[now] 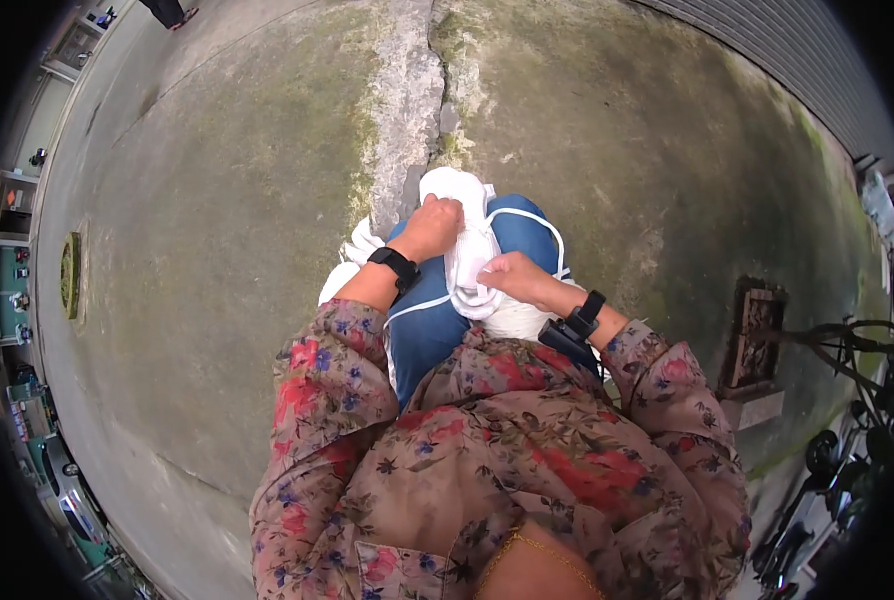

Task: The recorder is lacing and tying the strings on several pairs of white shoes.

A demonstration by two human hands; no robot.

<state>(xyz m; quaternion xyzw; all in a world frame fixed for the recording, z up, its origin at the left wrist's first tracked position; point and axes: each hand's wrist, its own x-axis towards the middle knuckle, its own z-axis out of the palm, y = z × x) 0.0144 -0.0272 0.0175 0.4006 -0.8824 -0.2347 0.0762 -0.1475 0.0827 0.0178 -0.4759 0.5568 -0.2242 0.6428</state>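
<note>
soft, elongated white cloth (477, 248), looping cord (559, 238)

the left hand (434, 228) is gripping the cloth, the right hand (514, 277) pinching its near right edge; it is lying over blue-clad knees (525, 235). if either grip is loosening, it could be sliding onto rough, mossy concrete (587, 130) beyond.

Moss-stained grey concrete ground (247, 180) is split by a pale, cracked strip (404, 90) at top centre. Grey ribbed sheeting (787, 45) curves across the upper right; a brown, rectangular framed panel (755, 335) sits at right. Another person's dark-clothed leg (165, 11) shows at upper left.
</note>
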